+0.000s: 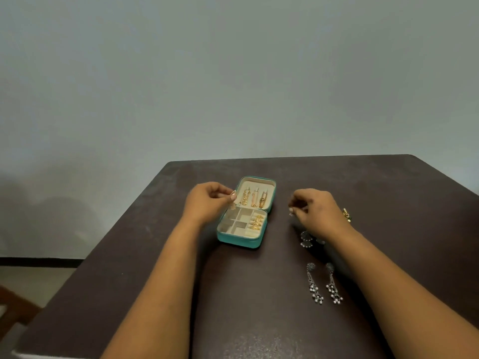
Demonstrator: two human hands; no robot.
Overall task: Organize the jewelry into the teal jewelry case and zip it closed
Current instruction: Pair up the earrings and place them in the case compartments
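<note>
Teal jewelry case [242, 239] lay open mid-table [233, 294], toward far edge | left hand [207, 203] fingers curled at case's left rim, hold unclear | right hand [317, 211] pinched a tiny item, too small to identify | silver drop earrings [325, 283] nearer front-right.

Both forearms outstretched; left grip [207, 203] with fingers curled, thumb against fingertips; right grip [315, 209] likewise curled, pinching.

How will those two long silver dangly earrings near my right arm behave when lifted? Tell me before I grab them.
The long silver earrings look like thin chains ending in bead clusters, so they will probably hang limp and swing. The loose strands may tangle with each other. They seem light, and lying flat on the dark table, they should slide rather than roll if pushed.
</note>
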